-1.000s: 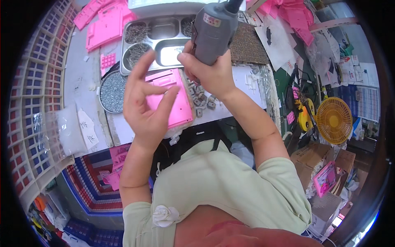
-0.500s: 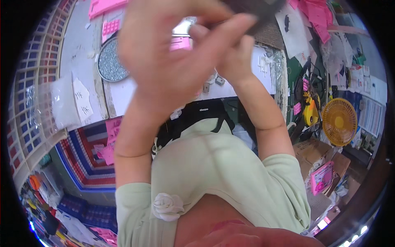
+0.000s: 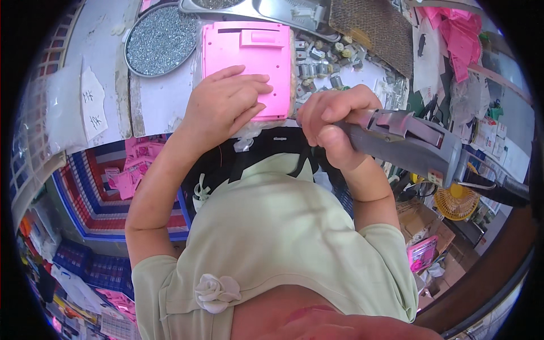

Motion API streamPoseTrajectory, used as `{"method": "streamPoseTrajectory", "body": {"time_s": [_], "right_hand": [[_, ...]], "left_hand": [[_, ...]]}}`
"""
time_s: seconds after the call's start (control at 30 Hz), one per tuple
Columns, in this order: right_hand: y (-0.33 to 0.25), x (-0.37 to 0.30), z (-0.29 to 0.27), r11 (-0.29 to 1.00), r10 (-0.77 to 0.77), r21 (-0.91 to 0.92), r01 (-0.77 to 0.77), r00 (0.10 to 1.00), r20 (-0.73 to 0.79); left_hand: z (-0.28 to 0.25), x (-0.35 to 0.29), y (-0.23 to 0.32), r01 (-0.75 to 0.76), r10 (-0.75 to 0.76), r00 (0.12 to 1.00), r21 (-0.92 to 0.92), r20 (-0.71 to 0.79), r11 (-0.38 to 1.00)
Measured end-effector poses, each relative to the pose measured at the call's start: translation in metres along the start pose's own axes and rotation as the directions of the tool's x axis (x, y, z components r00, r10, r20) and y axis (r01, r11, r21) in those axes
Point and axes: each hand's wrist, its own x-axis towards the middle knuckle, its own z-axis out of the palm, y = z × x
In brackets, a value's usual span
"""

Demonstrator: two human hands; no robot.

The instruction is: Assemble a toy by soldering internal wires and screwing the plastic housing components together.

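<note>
My left hand (image 3: 218, 107) lies with its fingers spread on a pink plastic case (image 3: 232, 54). The case rests on the white table (image 3: 161, 102) in front of me. Wrapped round the grip of a grey electric screwdriver (image 3: 402, 141) is my right hand (image 3: 337, 122). The tool's body stretches away to the right of that hand, and a metal hanging loop and coiled cord show at its far end. The screwdriver's tip is hidden behind my fingers, so I cannot tell whether it touches anything.
A round tray of small metal screws (image 3: 158, 42) stands left of the case. Several small motor-like parts (image 3: 323, 65) lie to its right. Farther right are a brown woven mat (image 3: 374, 28) and a yellow fan (image 3: 456, 201). A white plastic basket (image 3: 34, 124) borders the left side.
My hands were raised together over the table, hiding much of it. Now the left has come down onto the pink case, and the right holds the screwdriver to the right of the case.
</note>
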Motion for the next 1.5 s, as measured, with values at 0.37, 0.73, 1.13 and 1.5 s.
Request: {"method": "streamPoseTrajectory", "body": {"time_s": [0.37, 0.73, 1.13, 1.5], "right_hand": [[-0.002, 0.005, 0.007, 0.968, 0.031, -0.249, -0.018, 0.998, 0.049], [0.013, 0.028, 0.005, 0.964, -0.165, -0.123, 0.235, 0.894, 0.417], [0.002, 0.104, -0.03, 0.928, -0.356, 0.116, 0.354, 0.934, -0.005], [0.001, 0.083, -0.016, 0.988, -0.021, 0.155, 0.027, 0.999, -0.036]], "left_hand": [[0.002, -0.003, -0.001, -0.012, 0.011, 0.998, -0.002, -0.055, 1.0], [0.007, -0.008, -0.004, -0.008, 0.004, 0.997, -0.049, -0.073, 0.999], [-0.014, 0.001, -0.016, 0.075, -0.072, 0.978, 0.008, -0.198, 0.997], [-0.021, 0.007, -0.014, 0.182, -0.179, 0.982, 0.071, -0.058, 0.981]]}}
